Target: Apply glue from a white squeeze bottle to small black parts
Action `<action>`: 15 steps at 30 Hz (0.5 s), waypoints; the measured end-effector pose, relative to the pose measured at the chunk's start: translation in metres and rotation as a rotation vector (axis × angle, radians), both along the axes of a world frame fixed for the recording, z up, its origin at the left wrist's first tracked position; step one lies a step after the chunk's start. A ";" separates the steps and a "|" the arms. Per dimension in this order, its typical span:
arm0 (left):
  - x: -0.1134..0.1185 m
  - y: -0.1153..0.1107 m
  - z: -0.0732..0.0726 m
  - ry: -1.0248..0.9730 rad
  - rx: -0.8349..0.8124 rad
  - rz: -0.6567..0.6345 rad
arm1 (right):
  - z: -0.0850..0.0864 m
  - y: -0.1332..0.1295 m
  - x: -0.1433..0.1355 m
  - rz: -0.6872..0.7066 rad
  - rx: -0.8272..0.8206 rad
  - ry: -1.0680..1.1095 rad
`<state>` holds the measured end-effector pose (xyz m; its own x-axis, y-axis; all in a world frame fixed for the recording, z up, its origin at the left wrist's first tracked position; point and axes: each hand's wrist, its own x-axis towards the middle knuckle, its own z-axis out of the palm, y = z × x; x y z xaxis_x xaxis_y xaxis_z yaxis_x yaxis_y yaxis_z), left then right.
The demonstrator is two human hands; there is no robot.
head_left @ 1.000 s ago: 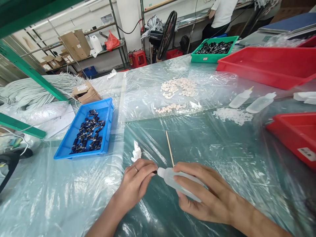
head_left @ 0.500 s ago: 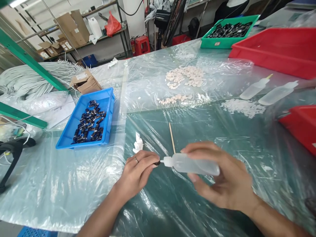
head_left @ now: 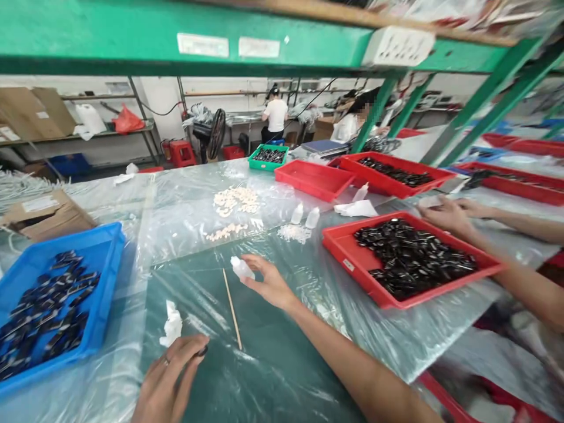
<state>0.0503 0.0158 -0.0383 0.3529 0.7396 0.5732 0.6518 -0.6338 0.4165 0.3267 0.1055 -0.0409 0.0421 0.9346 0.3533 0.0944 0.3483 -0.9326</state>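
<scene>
Near the bottom of the view, my left hand (head_left: 170,376) pinches a small black part (head_left: 202,351) between thumb and fingertips. My right hand (head_left: 269,284) grips a translucent white squeeze bottle (head_left: 242,268) and holds it over the table, apart from my left hand. Between the two hands a thin wooden stick (head_left: 232,308) lies on the green, plastic-covered table. A crumpled white tissue (head_left: 171,324) rests just beyond my left hand. At the left stands a blue tray (head_left: 115,258) with many black parts in it.
Pale small pieces (head_left: 235,201) lie in piles farther back. Two squeeze bottles (head_left: 312,218) stand by a heap of white bits (head_left: 294,233). A red tray (head_left: 348,265) of black parts sits right, beside a co-worker's hands (head_left: 449,214). A green shelf beam (head_left: 132,38) crosses overhead.
My view has swung up and to the right. The bottle in my right hand has moved away from the black part in my left hand; before, its tip was at that part.
</scene>
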 end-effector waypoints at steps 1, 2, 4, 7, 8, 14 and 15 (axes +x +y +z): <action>-0.001 0.001 -0.004 0.013 -0.004 0.027 | -0.004 0.003 0.001 -0.037 0.037 -0.049; -0.002 0.002 -0.007 0.019 -0.012 0.045 | -0.007 0.005 0.002 -0.066 0.072 -0.093; -0.003 0.003 -0.009 0.007 -0.037 0.048 | -0.011 0.006 0.001 -0.103 0.145 -0.176; -0.002 0.004 -0.007 -0.016 -0.096 0.046 | -0.012 0.004 0.001 -0.126 0.244 -0.301; -0.001 0.004 -0.006 -0.023 -0.116 0.048 | -0.010 0.003 0.003 -0.126 0.271 -0.342; 0.003 0.002 -0.005 -0.015 -0.103 0.042 | 0.004 0.008 0.038 -0.038 0.314 -0.562; 0.003 0.002 -0.005 -0.001 -0.072 0.015 | 0.008 0.015 0.042 -0.039 0.297 -0.590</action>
